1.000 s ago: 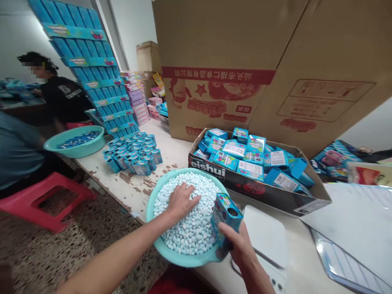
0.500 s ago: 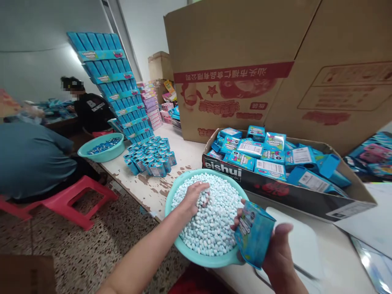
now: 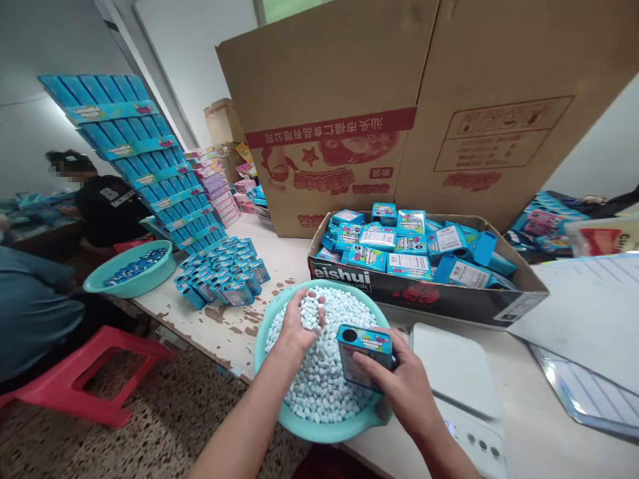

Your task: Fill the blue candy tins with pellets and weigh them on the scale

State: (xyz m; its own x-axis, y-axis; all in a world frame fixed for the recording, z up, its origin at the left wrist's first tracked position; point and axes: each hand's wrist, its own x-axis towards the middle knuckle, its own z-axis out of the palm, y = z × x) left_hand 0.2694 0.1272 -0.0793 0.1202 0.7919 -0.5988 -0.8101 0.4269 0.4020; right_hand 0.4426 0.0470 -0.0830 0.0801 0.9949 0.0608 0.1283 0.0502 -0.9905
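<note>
A teal basin (image 3: 279, 406) full of small pale-blue candies (image 3: 319, 379) sits at the table's near edge. Cupped over it, my left hand (image 3: 299, 322) holds a handful of those candies. My right hand (image 3: 399, 379) grips a small blue candy box (image 3: 363, 354) above the basin's right side, its round hole facing up and left towards the candies. A low cardboard tray (image 3: 424, 299) packed with the same blue boxes lies just behind the basin.
A white scale (image 3: 456, 372) stands right of the basin, papers (image 3: 589, 313) beyond it. A big carton (image 3: 399, 113) rises behind. Filled boxes (image 3: 219, 269), tall stacked displays (image 3: 144, 166) and another basin (image 3: 130, 269) are left. Two seated people (image 3: 34, 306) and a red stool (image 3: 84, 372) are at the far left.
My left hand has come up out of the heap, closing on a handful of candies. My right hand has turned the box and brought it in over the basin.
</note>
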